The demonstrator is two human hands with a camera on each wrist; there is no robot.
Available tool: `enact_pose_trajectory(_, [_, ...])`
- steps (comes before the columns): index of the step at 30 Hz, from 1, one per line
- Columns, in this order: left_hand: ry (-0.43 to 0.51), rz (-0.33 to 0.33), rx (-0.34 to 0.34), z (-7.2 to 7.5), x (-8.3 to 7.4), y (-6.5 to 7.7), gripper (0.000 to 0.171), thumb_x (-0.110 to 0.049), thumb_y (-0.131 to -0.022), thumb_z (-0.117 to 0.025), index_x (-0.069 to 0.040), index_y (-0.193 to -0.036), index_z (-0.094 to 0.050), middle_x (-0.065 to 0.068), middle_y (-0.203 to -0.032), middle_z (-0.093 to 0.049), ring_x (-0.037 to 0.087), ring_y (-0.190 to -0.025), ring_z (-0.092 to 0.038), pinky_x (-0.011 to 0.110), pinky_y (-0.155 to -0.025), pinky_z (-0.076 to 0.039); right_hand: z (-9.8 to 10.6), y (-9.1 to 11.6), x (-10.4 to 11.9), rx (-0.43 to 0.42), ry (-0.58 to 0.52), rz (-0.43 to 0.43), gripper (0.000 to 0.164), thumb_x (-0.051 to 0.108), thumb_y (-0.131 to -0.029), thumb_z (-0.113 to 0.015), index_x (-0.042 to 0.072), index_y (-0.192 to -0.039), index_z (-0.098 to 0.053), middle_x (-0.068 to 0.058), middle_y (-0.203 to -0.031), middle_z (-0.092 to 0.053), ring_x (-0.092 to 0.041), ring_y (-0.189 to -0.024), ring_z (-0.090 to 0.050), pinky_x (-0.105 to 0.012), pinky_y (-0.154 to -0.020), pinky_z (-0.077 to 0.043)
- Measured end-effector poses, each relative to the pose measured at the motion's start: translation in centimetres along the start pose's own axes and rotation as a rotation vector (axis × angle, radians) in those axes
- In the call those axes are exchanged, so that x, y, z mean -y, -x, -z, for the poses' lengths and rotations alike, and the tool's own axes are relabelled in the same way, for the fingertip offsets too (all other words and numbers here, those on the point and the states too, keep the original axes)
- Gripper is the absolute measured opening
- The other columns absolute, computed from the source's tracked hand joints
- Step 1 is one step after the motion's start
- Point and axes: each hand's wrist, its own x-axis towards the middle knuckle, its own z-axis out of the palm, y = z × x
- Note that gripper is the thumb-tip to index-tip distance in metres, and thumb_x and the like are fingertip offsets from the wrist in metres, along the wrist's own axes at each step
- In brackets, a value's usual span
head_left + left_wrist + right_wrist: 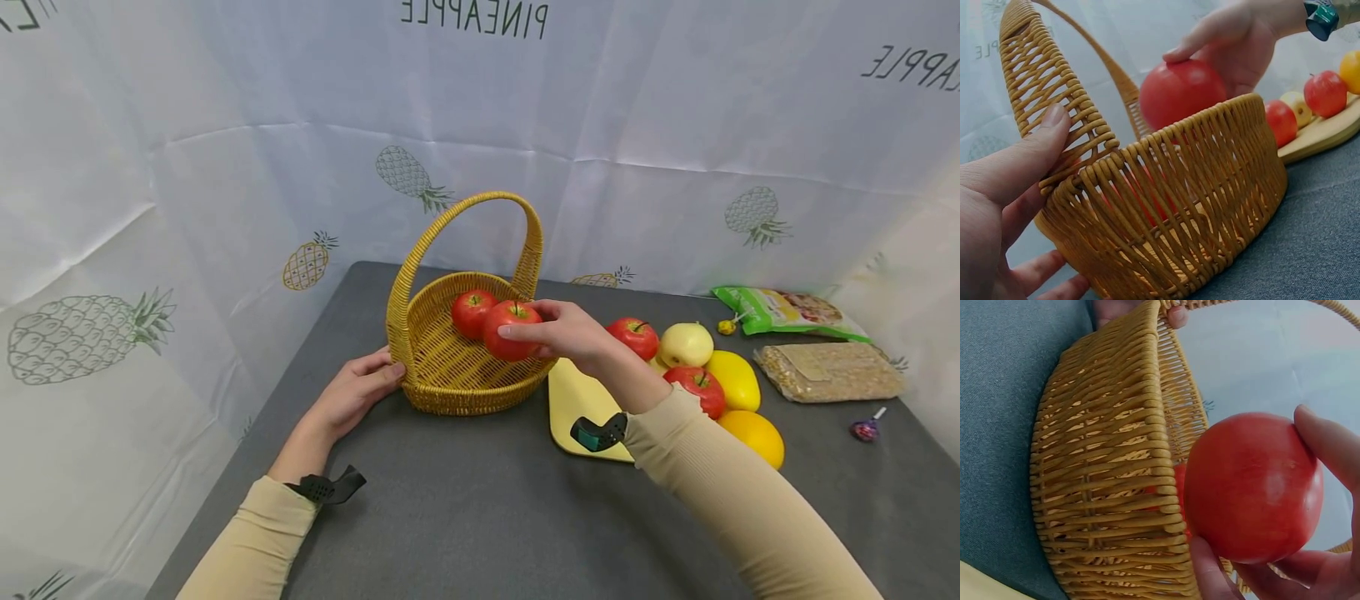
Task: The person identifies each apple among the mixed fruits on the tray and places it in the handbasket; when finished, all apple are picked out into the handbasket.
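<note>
A yellow-brown wicker basket (pixel 465 400) with a tall arched handle stands on the dark table, and one red apple (pixel 473 313) lies inside it. My right hand (pixel 566 333) holds a second red apple (pixel 512 332) between thumb and fingers, over the basket's right part. In the right wrist view this held apple (pixel 1254 487) is beside the rim. At the basket's left side, my left hand (pixel 360 387) grips the foot of the handle. The left wrist view shows its thumb (pixel 1041 140) on the handle's weave and the fingers against the outer wall.
Right of the basket lies a pale yellow board (pixel 588 408), partly under my right arm. Around it are red apples (pixel 697 390), a pale green-yellow fruit (pixel 686 345), a yellow fruit (pixel 733 381) and an orange (pixel 756 437). Farther right lie a green bag (pixel 791 313), a grain pack (pixel 828 372) and a lollipop (pixel 866 429).
</note>
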Motion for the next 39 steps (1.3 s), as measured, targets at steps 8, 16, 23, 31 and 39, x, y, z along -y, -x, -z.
enact_pose_trajectory(8, [0.001, -0.005, 0.001, -0.1, -0.1, 0.0, 0.017, -0.014, -0.106, -0.059, -0.008, -0.116, -0.071, 0.018, -0.166, -0.022, 0.008, -0.136, -0.045, 0.029, -0.105, -0.047, -0.5, -0.7, 0.1, 0.064, 0.008, -0.004, 0.072, 0.033, -0.089, -0.081, 0.011, -0.149, -0.048, -0.012, -0.139, -0.054, -0.031, -0.125, -0.051, -0.056, -0.106, -0.046])
enact_pose_trajectory(16, [0.003, -0.013, 0.007, -0.1, 0.0, 0.0, 0.015, -0.014, -0.105, -0.06, -0.012, -0.113, -0.072, 0.019, -0.166, -0.021, 0.008, -0.135, -0.047, 0.028, -0.105, -0.047, -0.6, -1.3, 0.8, 0.117, 0.098, -0.019, 0.074, 0.033, -0.088, -0.082, 0.018, -0.151, -0.048, -0.011, -0.141, -0.051, -0.031, -0.125, -0.05, -0.055, -0.106, -0.045])
enact_pose_trajectory(23, [-0.002, 0.0, 0.002, -0.1, 0.0, -0.1, 0.014, -0.015, -0.105, -0.06, -0.009, -0.113, -0.071, 0.017, -0.168, -0.018, 0.027, -0.15, -0.027, 0.028, -0.105, -0.047, -0.6, -2.0, 1.1, 0.181, 0.075, -0.027, 0.076, 0.03, -0.089, -0.081, 0.014, -0.154, -0.044, -0.016, -0.14, -0.049, -0.03, -0.124, -0.053, -0.053, -0.108, -0.044])
enact_pose_trajectory(31, [0.001, 0.002, 0.0, -0.3, -0.4, 0.0, 0.014, -0.015, -0.105, -0.06, -0.008, -0.111, -0.071, 0.015, -0.169, -0.016, 0.032, -0.154, -0.016, 0.028, -0.106, -0.046, -0.9, -2.9, 1.5, 0.219, -0.004, -0.039, 0.074, 0.024, -0.091, -0.079, 0.01, -0.153, -0.042, -0.015, -0.143, -0.047, -0.031, -0.126, -0.053, -0.055, -0.111, -0.041])
enact_pose_trajectory(39, [0.0, 0.006, -0.012, -0.5, -0.4, 0.1, 0.013, -0.013, -0.105, -0.061, -0.012, -0.108, -0.073, 0.014, -0.168, -0.017, 0.031, -0.154, -0.016, 0.027, -0.105, -0.047, -1.1, -4.0, 1.7, 0.222, -0.032, -0.055, 0.072, 0.024, -0.092, -0.079, 0.007, -0.152, -0.042, -0.016, -0.142, -0.048, -0.031, -0.123, -0.053, -0.052, -0.109, -0.044])
